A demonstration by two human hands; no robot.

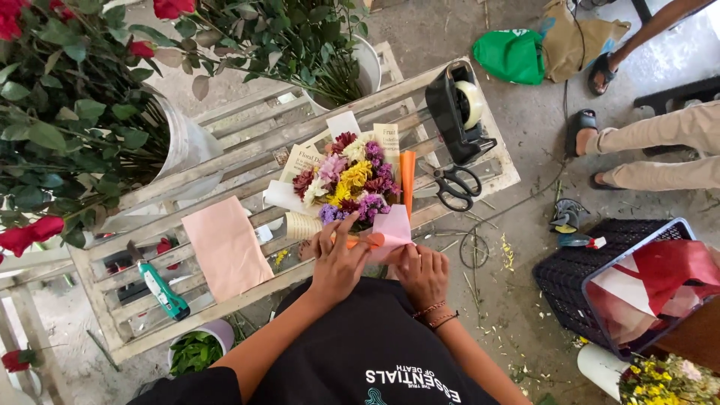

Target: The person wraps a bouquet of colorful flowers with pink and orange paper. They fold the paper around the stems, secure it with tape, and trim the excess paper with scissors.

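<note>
A small bouquet (349, 180) of yellow, purple, white and dark red flowers lies on a slatted wooden pallet table (247, 150), wrapped in printed paper with orange paper (407, 180) at its right side. My left hand (339, 264) presses on the bouquet's stem end, fingers over an orange strip. My right hand (422, 271) holds a pink sheet of paper (394, 229) against the same stem end. The stems are hidden under my hands.
A loose pink sheet (225, 246) and a teal-handled cutter (161, 289) lie at the left. Black scissors (455, 185) and a tape dispenser (459, 109) sit at the right. Buckets of red roses (67, 112) stand at the back left. Another person's legs (652, 142) and a black crate (600, 277) are at the right.
</note>
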